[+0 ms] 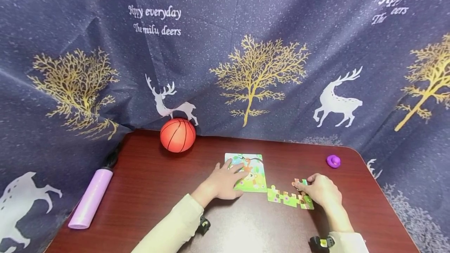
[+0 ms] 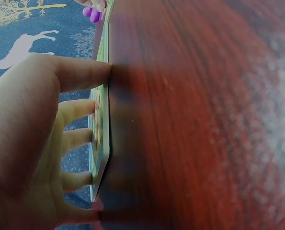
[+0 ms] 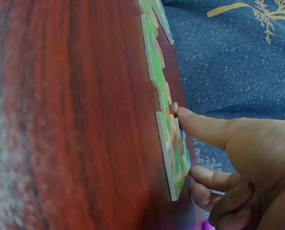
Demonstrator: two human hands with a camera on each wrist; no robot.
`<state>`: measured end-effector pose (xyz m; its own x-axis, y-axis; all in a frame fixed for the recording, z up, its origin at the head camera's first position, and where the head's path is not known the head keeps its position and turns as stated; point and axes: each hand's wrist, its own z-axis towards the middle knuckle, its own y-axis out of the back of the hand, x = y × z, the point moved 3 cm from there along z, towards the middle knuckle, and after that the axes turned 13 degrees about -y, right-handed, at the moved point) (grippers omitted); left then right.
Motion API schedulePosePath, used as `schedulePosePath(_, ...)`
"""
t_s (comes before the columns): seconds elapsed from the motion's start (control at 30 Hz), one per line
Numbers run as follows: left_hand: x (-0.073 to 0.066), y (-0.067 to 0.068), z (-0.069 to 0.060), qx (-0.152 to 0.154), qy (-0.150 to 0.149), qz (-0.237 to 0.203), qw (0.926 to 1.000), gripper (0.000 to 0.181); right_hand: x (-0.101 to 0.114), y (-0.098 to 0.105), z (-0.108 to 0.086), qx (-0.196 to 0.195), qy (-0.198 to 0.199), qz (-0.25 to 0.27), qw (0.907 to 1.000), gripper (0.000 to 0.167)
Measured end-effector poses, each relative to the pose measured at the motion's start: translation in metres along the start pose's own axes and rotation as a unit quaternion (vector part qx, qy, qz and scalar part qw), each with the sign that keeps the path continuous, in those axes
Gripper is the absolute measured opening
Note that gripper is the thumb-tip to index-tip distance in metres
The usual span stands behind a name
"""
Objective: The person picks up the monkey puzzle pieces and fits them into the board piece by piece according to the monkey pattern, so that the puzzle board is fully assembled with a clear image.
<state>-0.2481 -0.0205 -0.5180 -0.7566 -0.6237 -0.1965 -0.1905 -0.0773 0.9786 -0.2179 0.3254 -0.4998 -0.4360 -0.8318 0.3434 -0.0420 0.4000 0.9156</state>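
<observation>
My left hand (image 1: 223, 180) rests with spread fingers on a square picture board (image 1: 259, 184) showing cartoon animals on green. In the left wrist view, its thumb touches the board's near edge and the other fingers reach over the surface. To the right, a few joined jigsaw pieces (image 1: 289, 200) form a row beside the board's lower right corner. Above the right end of that row, my right hand (image 1: 323, 190) pinches a jigsaw piece (image 1: 297, 182) between thumb and fingers. The fingers partly cover this piece, so whether it is locked to the piece below I cannot tell.
A small purple toy (image 1: 333, 161) sits at the back right of the dark red table (image 1: 158, 190). An orange basketball (image 1: 177, 136) stands at the back left. Along the left edge lies a pink pump-like cylinder (image 1: 92, 200) with a black end. A patterned blue cloth (image 1: 211, 69) hangs behind.
</observation>
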Motion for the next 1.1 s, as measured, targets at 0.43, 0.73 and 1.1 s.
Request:
schedulePosePath(0.43, 0.002, -0.003, 0.000, 0.010, 0.003, -0.001, 0.9999, 0.071, 0.009, -0.007, -0.003, 0.021, 0.018, 0.009, 0.9996, 0.061)
schedulePosePath(0.73, 0.001, -0.001, 0.000, 0.010, 0.001, 0.000, 1.0000, 0.072, 0.010, -0.008, 0.002, 0.021, 0.009, 0.000, 0.9997, 0.082)
schedulePosePath(1.1, -0.001, 0.004, 0.000, 0.007, -0.002, -0.004, 1.0000, 0.071, 0.016, -0.009, 0.001, 0.039, 0.067, 0.081, 0.9937, 0.062)
